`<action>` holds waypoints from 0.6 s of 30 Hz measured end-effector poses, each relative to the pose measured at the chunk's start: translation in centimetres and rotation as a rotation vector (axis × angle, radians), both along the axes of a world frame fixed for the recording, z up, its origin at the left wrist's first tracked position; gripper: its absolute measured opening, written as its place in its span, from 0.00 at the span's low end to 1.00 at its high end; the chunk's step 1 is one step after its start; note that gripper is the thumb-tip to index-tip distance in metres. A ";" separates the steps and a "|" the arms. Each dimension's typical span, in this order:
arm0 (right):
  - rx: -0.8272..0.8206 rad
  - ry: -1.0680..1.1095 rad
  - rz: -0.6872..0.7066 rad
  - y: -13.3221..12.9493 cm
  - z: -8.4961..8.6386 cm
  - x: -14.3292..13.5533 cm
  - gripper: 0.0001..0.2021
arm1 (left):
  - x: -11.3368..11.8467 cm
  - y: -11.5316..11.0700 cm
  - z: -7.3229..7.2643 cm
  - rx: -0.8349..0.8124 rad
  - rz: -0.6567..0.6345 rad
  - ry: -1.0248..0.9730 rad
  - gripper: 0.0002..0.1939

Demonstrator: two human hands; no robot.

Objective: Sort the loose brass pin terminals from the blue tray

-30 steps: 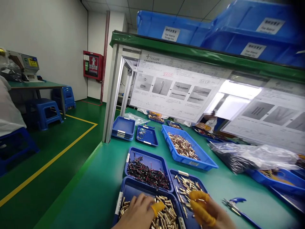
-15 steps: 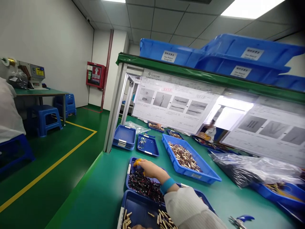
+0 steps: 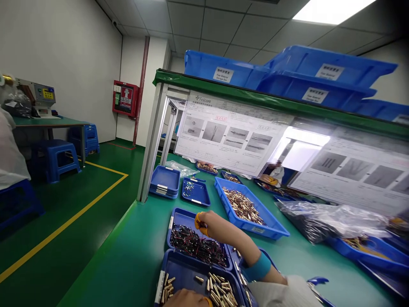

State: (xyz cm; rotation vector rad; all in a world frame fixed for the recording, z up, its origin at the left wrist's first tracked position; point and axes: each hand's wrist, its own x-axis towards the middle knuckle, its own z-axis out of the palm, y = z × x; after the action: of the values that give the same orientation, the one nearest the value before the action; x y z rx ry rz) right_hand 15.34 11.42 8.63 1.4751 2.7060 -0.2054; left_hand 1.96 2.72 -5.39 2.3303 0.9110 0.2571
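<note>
My right hand (image 3: 212,224), with orange finger covers and a teal wristband (image 3: 257,266), is over the back of a blue tray (image 3: 183,215) heaped with thin black and dark red wire-like parts (image 3: 198,247). Its fingertips are bent together and point down; whatever lies between them cannot be made out. At the bottom edge my left hand (image 3: 188,297) is partly in view, low in a nearer blue tray (image 3: 185,264) that holds short brass-coloured tubes (image 3: 220,290). An orange cover shows on one of its fingers, but most of the fingers are hidden.
A larger blue bin (image 3: 271,226) full of brass-coloured pieces stands behind. Stacked blue trays (image 3: 164,179) and blue-handled pliers (image 3: 318,281) are on the green table. Plastic bags (image 3: 332,217) lie at right. Instruction sheets (image 3: 230,132) hang from the shelf. Someone sits far left.
My right hand has moved right, from the tray's left back corner towards its middle. More of my left hand shows at the bottom edge. The view has shifted slightly.
</note>
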 end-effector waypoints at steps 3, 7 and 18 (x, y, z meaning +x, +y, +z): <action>-0.011 0.046 -0.042 -2.0 0.3 0.2 0.13 | -0.5 -0.5 1.4 0.061 -0.045 -0.010 0.03; 0.008 0.115 -0.107 -3.5 -0.3 0.7 0.16 | -1.0 -1.0 3.2 0.117 -0.025 -0.005 0.01; 0.080 0.105 -0.348 -4.1 -2.8 2.0 0.18 | -1.3 -2.0 4.7 0.128 0.062 -0.061 0.03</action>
State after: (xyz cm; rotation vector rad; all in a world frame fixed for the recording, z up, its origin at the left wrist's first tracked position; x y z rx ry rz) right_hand 17.37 7.35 5.84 2.0066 2.5389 -0.1945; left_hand 0.67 0.68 -0.71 2.3993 0.9633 0.4209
